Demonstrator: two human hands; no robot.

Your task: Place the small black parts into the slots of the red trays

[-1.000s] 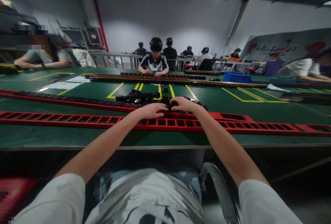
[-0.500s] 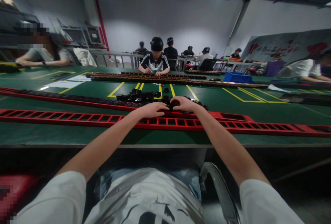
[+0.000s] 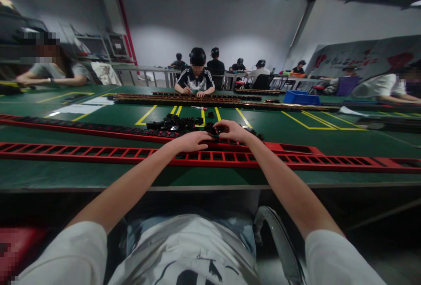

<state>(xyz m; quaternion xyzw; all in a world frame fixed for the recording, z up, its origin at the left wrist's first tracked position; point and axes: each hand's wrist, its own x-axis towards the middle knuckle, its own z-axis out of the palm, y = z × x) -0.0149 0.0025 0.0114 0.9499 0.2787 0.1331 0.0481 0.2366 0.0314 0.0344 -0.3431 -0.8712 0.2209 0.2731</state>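
My left hand [image 3: 194, 140] rests over the farther red slotted frame [image 3: 279, 147], its fingers stretched forward and the thumb apart. Close beside it, my right hand [image 3: 234, 131] has its fingers curled down around a small black part, mostly hidden beneath them. Just beyond my hands lies a heap of small black parts [image 3: 177, 122]. A row of black pieces [image 3: 131, 130] fills the left stretch of the farther frame. Nearest me, a second red slotted frame [image 3: 108, 154] runs across the table, its slots unfilled.
The green table [image 3: 184, 177] has yellow tape lines. Long dark strips [image 3: 177, 98] lie across its far part, near a blue bin [image 3: 301, 97]. White papers [image 3: 82, 106] are at left, and a small red-handled tool [image 3: 199, 108] lies mid-table. A person [image 3: 196, 74] works opposite.
My right hand has shifted slightly forward and left, toward the black parts. My left hand stays nearly in place at the farther red frame.
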